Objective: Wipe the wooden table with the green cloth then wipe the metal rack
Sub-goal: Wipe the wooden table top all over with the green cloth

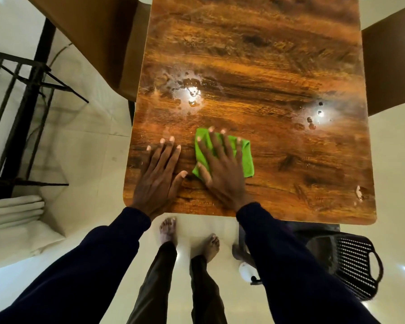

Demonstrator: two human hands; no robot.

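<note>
Green cloth [243,157] lies folded on the near part of the wooden table [267,54]. It is pinned flat under the right hand [222,167], whose fingers are spread straight across it, a press that likely gives broad wiping contact. The left hand [157,176] rests just beside it, palm down with fingers extended on bare wood, probably as a brace while leaning over. Farther out, a wet patch [192,92] glistens left of centre and droplets [313,120] sit near the right edge, both apparently not yet wiped. The black metal rack [21,90] stands on the floor to the left, well apart, untouched.
</note>
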